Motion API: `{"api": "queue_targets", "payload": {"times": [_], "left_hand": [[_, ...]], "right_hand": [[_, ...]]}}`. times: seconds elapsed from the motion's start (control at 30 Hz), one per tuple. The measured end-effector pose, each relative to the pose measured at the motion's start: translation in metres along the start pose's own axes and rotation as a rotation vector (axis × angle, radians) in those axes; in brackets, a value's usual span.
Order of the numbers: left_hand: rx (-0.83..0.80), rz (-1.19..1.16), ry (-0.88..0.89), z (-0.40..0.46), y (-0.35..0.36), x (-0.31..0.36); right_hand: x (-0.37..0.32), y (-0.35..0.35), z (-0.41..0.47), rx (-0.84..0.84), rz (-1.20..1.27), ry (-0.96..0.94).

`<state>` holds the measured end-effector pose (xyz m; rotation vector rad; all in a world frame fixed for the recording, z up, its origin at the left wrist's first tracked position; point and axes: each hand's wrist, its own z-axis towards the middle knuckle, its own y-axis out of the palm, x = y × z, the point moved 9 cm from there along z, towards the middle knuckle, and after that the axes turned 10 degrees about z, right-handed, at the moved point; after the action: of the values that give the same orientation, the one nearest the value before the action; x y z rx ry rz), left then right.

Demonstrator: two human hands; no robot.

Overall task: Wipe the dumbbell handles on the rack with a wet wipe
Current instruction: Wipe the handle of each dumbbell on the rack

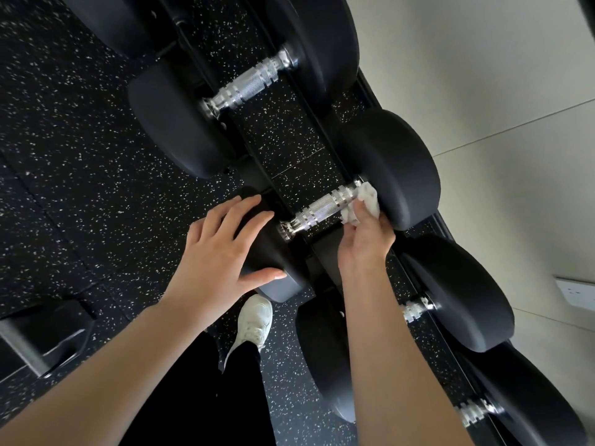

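A black dumbbell lies across the rack (415, 262) in the middle of the view, its knurled chrome handle (318, 209) bare along most of its length. My right hand (363, 239) is shut on a crumpled white wet wipe (362, 202), pressed to the handle's far end beside the far head (396, 169). My left hand (222, 252) rests flat, fingers spread, on the near head (273, 252). Another dumbbell's chrome handle (249, 83) shows further up. Parts of two more chrome handles (417, 309) (473, 412) show lower right, partly hidden by my right forearm.
The floor (80, 156) is black rubber with white speckles. A pale tiled wall (499, 75) runs behind the rack, with a white socket (576, 292) on it. My white shoe (256, 323) stands under the rack's front. A dark bench foot (42, 339) is at lower left.
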<state>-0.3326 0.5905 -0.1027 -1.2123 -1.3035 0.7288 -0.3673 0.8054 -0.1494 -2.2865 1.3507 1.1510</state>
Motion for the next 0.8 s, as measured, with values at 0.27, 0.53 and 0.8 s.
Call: {"api": "queue_targets", "payload": {"times": [0.27,0.53,0.8], "left_hand": [[0.016,-0.014,-0.012,0.0,0.0,0.0],[0.004,-0.011,-0.023,-0.001,0.002,-0.001],[0.022,-0.013,-0.033,-0.001,0.001,-0.001]], "right_hand": [[0.026,-0.004,-0.005,-0.196,-0.174,0.099],[0.065,-0.009,-0.019,-0.316,-0.309,0.294],[0.017,0.004,-0.045,-0.419,-0.962,-0.421]]}}
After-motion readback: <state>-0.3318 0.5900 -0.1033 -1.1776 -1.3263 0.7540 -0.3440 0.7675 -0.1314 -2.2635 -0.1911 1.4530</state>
